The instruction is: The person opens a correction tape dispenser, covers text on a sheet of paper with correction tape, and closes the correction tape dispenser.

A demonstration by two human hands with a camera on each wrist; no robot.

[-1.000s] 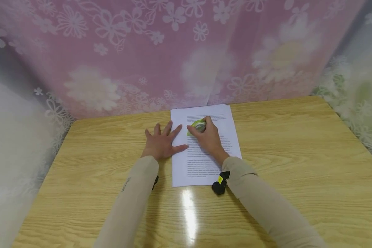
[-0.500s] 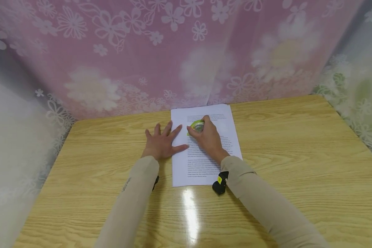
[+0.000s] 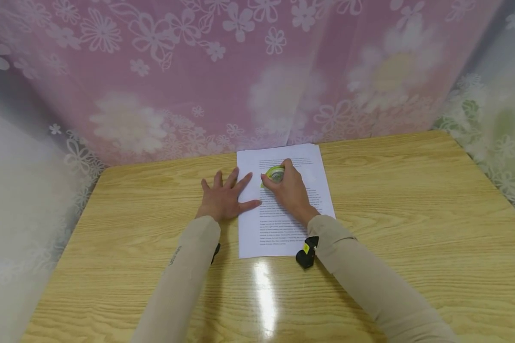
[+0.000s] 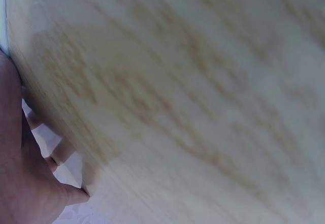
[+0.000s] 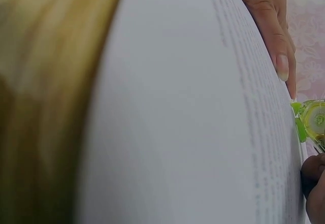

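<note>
In the head view, printed sheets of paper (image 3: 249,238) lie on the table against the backdrop. My left hand (image 3: 222,200) rests with fingers spread, partly on the sheets' left margin and partly on the wood. My right hand (image 3: 289,190) grips a green, clear-bodied correction tape (image 3: 276,174) between thumb and fingers, its tip at the left end of a text line. A reel shows through the correction tape (image 5: 312,118) in the right wrist view, with its green tip at the paper. Only part of the left hand (image 4: 30,178) appears in the left wrist view.
The wood-grain table (image 3: 390,200) extends on both sides of the paper. A pink flowered cloth (image 3: 223,85) hangs along its back edge, and pale flowered cloths flank it. A black wrist device (image 3: 307,252) sits by the right cuff, over the paper's lower edge.
The correction tape and right hand have shifted very slightly to the right since half a second ago. My left hand and the paper stay where they were.
</note>
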